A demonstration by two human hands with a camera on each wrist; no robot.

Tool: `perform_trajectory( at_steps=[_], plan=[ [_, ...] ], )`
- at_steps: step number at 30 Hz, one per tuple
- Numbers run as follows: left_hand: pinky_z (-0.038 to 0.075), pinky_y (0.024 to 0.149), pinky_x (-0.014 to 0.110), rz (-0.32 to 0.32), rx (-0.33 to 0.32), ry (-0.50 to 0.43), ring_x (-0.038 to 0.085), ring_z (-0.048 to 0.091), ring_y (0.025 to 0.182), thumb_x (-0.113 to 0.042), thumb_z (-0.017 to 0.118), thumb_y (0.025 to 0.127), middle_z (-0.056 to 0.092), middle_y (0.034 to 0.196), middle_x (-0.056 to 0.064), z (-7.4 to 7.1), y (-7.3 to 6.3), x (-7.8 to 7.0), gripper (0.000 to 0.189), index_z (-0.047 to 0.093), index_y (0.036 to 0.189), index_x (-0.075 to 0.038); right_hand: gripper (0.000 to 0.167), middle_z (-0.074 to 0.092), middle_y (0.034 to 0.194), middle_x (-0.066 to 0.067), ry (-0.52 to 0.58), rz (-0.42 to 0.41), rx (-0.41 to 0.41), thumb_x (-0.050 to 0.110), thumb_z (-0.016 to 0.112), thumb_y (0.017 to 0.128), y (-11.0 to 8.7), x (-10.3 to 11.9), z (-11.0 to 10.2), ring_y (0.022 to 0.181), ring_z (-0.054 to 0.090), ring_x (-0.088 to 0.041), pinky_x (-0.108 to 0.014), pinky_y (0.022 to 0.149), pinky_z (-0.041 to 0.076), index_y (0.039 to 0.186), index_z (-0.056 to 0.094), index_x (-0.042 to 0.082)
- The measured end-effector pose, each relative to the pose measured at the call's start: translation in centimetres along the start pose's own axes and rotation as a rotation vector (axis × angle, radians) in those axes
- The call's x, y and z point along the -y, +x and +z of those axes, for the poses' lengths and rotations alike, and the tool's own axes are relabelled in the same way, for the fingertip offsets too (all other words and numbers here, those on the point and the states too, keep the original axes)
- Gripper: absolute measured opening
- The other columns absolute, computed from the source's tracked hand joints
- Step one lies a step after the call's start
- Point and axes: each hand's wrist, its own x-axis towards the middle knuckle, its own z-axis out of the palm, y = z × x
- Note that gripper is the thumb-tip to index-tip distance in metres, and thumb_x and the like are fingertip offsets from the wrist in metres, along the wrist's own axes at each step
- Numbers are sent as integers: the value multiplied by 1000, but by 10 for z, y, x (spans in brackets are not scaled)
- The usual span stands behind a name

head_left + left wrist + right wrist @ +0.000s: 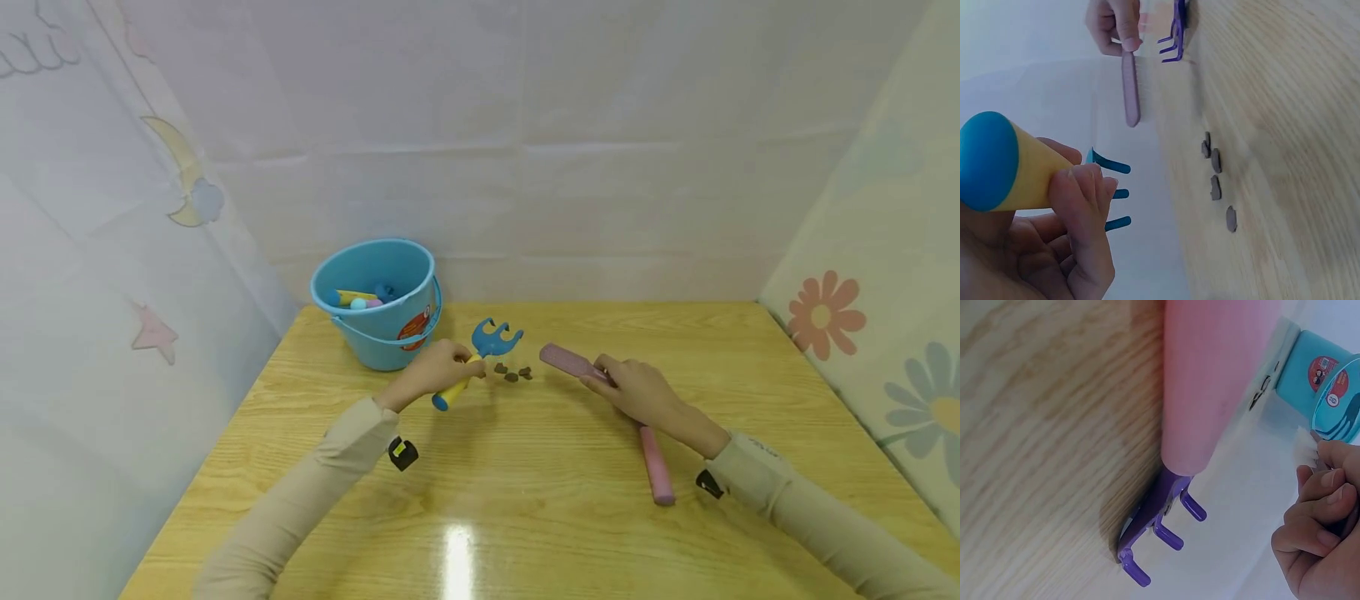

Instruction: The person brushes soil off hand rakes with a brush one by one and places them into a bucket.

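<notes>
My left hand (438,368) grips a toy hand rake (493,340) by its yellow handle, the blue tines tilted up above the table. In the left wrist view the blue butt of that handle faces the camera. Several small dark pebbles (512,377) lie on the wood just below and right of the tines. A mauve brush (564,359) is in my right hand (637,390), its head directed left toward the pebbles; pale bristles show in the right wrist view. Under that hand lies a second rake (657,471), with a pink handle and purple tines (1166,534).
A light blue bucket (375,337) with toys inside stands at the back left, close by my left hand. The wooden table (540,500) ends at a pale cloth wall (570,208) behind, with printed cloth on both sides.
</notes>
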Motion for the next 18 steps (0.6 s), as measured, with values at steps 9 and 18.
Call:
perform_trajectory(
  at_steps=[9, 18],
  plan=[
    [33, 49, 25, -24, -6, 29, 10, 37, 43, -35, 59, 99, 41, 51, -3, -27, -9, -4, 47, 46, 59, -16, 25, 39, 56, 6, 4, -3, -1, 30, 61, 100, 2, 0, 3, 47, 31, -5, -23, 44, 26, 93, 60, 6],
    [39, 48, 26, -38, 20, 58, 13, 45, 44, -35, 59, 99, 49, 55, 1, -53, -21, -17, 44, 52, 62, -13, 24, 37, 56, 6, 1, -18, -4, 29, 62, 99, 3, -2, 5, 46, 30, -4, -23, 44, 25, 91, 60, 7]
  ],
)
